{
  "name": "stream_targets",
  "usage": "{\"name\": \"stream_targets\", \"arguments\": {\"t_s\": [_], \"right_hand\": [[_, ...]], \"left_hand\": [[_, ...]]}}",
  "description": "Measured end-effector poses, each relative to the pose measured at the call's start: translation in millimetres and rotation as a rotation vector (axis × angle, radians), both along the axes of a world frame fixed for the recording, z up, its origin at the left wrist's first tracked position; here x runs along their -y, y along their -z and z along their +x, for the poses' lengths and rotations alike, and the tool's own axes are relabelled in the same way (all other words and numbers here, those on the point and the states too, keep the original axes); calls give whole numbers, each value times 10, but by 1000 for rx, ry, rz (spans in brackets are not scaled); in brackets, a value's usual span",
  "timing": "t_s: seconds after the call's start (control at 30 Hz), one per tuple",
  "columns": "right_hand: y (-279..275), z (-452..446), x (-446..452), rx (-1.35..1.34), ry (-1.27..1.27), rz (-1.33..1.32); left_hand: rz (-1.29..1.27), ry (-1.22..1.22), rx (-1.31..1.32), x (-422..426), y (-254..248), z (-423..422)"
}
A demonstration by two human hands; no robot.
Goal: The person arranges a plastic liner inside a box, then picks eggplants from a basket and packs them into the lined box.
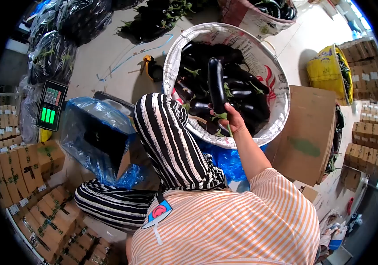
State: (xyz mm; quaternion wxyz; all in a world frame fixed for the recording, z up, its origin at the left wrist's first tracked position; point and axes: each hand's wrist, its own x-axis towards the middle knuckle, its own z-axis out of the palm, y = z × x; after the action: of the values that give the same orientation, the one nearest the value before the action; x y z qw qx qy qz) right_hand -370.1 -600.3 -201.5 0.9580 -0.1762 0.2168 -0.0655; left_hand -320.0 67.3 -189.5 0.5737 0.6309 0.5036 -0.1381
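Note:
My right hand [233, 120] is closed around the stem end of a long, glossy dark eggplant [216, 81]. The fruit points away from me, above the large white woven sack [281, 106], whose rim is rolled open. Many more eggplants [242, 93] fill the sack under it, some with green caps showing. My left hand is out of sight; only a bit of that arm shows at the lower edge. Left of my striped knee stands a box lined with blue plastic [76, 128], its inside dark.
A scale display [52, 106] with green digits stands at left. Flattened cardboard [306, 128] leans right of the sack. Loose eggplants [153, 20] lie on the floor beyond, near a red-and-white sack [242, 15]. A yellow sack [321, 70] and stacked cartons [47, 216] stand around.

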Motion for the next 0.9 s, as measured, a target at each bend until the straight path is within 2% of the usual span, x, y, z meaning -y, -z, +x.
{"name": "stream_targets", "arguments": {"t_s": [0.1,0.2,0.33,0.37,0.4,0.47,0.53,0.6,0.67,0.77,0.87,0.9], "right_hand": [[-292,-90,-59,109,32,96],[-500,-53,-95,211,12,-46],[-815,145,-146,52,58,-556],[-875,157,-118,-122,43,-665],[-1044,209,-153,-175,41,-744],[-1279,315,-226,-167,68,-952],[-1549,443,-360,-193,101,-998],[-1691,589,-403,-25,5,-902],[-1925,718,-604,42,11,-729],[-2364,989,-1051,218,-21,-804],[-2703,1278,-1621,324,-103,-749],[-2759,1393,-1771,330,-208,-769]], "left_hand": [[-30,-10,21,-4,64,2],[-66,-12,43,-10,128,-5],[-124,-34,86,-50,195,19],[-143,-43,99,-63,220,35],[-164,-58,117,-92,234,34],[-229,-83,166,-160,296,105],[-297,-145,249,-252,318,215],[-333,-234,352,-380,294,401],[-160,-312,524,-505,97,651],[350,-352,754,-429,-741,1014],[534,-163,1160,167,-1518,1233],[608,-38,1205,339,-1622,1284]]}}
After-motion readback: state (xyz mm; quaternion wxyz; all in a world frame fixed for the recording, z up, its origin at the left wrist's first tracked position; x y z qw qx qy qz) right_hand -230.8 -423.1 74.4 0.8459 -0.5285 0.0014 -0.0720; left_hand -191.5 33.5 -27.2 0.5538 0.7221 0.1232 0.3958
